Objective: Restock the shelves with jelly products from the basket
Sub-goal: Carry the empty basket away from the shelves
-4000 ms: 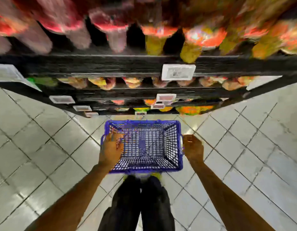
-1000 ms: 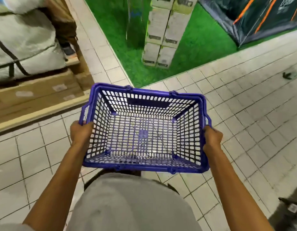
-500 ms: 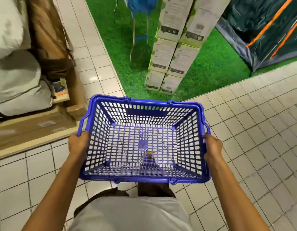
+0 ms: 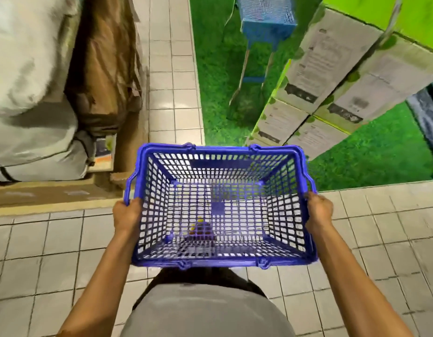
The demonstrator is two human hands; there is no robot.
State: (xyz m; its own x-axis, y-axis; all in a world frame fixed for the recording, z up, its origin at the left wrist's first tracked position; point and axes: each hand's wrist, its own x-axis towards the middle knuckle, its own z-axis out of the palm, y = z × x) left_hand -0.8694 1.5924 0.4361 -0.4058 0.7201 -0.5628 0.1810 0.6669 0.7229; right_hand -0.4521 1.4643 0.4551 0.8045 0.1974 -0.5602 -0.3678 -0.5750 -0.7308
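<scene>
Dead centre of the frame, the blue mesh basket [image 4: 220, 150] is up off the ground, carried level at waist height over the grey shirt [image 4: 205, 312] at bottom centre. The left hand [image 4: 126, 215] grips the basket's left side rim, fingers [image 4: 135, 205] curled round the edge just below the folded-down side handle. On the other side the right hand [image 4: 318, 211] matches it, wrapped tight on the right rim. Both arms reach up from the lower corners of the frame.

Through the mesh bottom comes pale tiled floor [image 4: 40, 251], plus a dark shape [image 4: 201, 231] with a yellow spot, low and left of centre. Can't tell what that is.

Beyond the basket's far rim, green turf [image 4: 218, 93] fills the upper middle and right. A stack of pale cardboard boxes [image 4: 320, 69] stands on it at upper right, near the basket's far right corner. At top centre, a blue mesh stand [image 4: 266, 18] on thin legs, blurred. Upper left: big white sacks [image 4: 28, 69], a brown wrapped bundle [image 4: 106, 69] beside them, all on a wooden pallet [image 4: 52, 195] whose edge runs just left of the basket.
</scene>
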